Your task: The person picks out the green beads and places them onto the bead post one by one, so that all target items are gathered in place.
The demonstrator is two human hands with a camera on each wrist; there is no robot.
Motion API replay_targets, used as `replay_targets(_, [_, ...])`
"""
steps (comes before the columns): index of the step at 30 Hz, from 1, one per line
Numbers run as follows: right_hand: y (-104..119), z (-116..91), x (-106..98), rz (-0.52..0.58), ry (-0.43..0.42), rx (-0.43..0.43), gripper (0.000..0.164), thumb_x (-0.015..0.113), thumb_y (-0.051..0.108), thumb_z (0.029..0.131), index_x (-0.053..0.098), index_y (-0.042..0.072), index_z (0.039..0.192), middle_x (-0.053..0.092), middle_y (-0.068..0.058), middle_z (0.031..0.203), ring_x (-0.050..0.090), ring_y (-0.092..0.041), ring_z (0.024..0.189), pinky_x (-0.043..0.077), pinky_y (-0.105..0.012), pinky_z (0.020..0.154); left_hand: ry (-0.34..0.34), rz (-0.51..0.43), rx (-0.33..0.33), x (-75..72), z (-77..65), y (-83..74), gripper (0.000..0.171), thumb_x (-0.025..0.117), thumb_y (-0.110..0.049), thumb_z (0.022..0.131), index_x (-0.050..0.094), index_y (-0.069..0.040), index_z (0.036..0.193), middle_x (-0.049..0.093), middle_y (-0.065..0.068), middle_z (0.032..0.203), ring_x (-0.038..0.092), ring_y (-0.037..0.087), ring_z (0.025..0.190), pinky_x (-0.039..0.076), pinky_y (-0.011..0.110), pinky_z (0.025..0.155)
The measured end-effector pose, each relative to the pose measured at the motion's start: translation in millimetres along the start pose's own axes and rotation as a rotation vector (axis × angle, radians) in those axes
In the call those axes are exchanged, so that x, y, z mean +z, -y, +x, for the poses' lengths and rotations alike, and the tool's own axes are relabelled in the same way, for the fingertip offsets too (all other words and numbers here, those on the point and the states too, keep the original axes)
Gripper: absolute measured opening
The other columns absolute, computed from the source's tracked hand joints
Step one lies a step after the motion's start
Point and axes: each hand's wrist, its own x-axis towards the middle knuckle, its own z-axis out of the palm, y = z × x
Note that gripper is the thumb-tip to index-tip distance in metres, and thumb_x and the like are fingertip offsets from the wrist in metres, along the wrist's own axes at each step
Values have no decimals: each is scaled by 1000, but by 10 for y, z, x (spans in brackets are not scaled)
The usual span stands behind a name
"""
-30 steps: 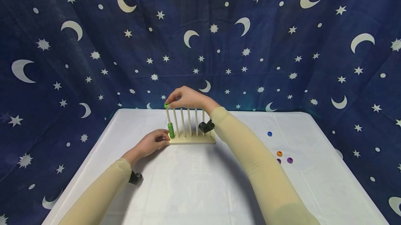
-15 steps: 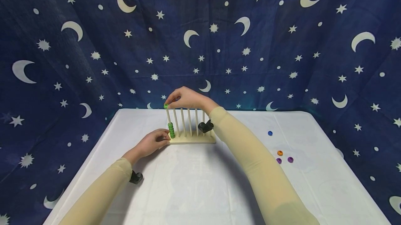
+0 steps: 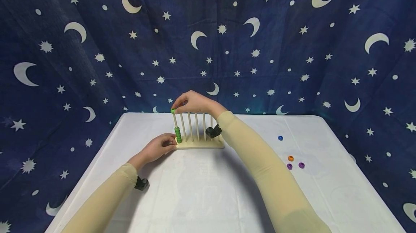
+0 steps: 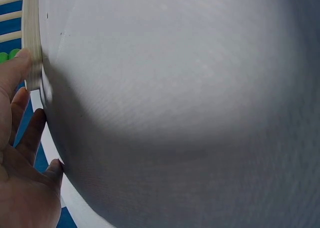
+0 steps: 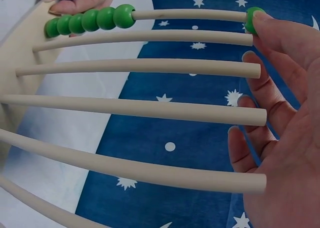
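A wooden peg abacus (image 3: 201,145) stands on the table, several upright pegs rising from its flat base. Its leftmost peg carries a stack of several green beads (image 5: 89,20) at the bottom. My right hand (image 3: 196,102) pinches one more green bead (image 5: 254,21) between thumb and index finger at the top of that peg; the other fingers are spread behind the neighbouring pegs. My left hand (image 3: 158,146) grips the left end of the base, and in the left wrist view the thumb lies on the base edge (image 4: 32,33). The right forearm covers part of the rightmost pegs.
On the right side of the white-covered table (image 3: 208,189) lie loose beads: a blue bead (image 3: 280,138), an orange bead (image 3: 290,158) and two purple ones, including a purple bead (image 3: 301,165). A dark blue star-patterned curtain (image 3: 208,45) hangs behind and at both sides.
Almost nothing differs. Both hands keep their places, and the green bead stays at the top of the leftmost peg. The head view has shifted very slightly.
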Motion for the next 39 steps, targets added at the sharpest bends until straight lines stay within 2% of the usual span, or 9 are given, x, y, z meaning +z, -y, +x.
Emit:
replay_targets(10, [12, -27, 9, 18, 0, 4, 22, 73, 24, 97, 76, 18, 118, 69, 5, 119, 63, -12, 108, 55, -30, 92, -8, -2, 21, 4, -15, -7, 6, 76, -20, 95, 71, -18, 98, 60, 12, 140, 51, 35, 135, 35, 54, 116])
replay_targets(19, [40, -60, -47, 10, -6, -1, 24, 72, 24, 97, 75, 16, 120, 67, -8, 129, 62, -13, 114, 53, -31, 95, -5, 5, 18, 4, -3, 1, 7, 77, -20, 95, 71, -19, 98, 60, 11, 140, 51, 34, 136, 36, 54, 116])
replay_targets(27, [72, -169, -145, -9, -45, 5, 24, 74, 27, 96, 76, 19, 119, 66, 5, 126, 61, -11, 114, 53, -30, 96, -4, 2, 31, 3, -19, -14, 6, 76, -18, 95, 71, -17, 98, 60, 13, 140, 51, 36, 135, 36, 54, 115])
replay_targets(39, [100, -403, -352, -19, -99, 15, 25, 74, 29, 96, 75, 20, 120, 64, 6, 126, 60, -11, 115, 53, -33, 96, -8, 7, 34, 15, -28, -37, 7, 76, -17, 94, 70, -16, 97, 60, 15, 140, 51, 36, 135, 36, 54, 116])
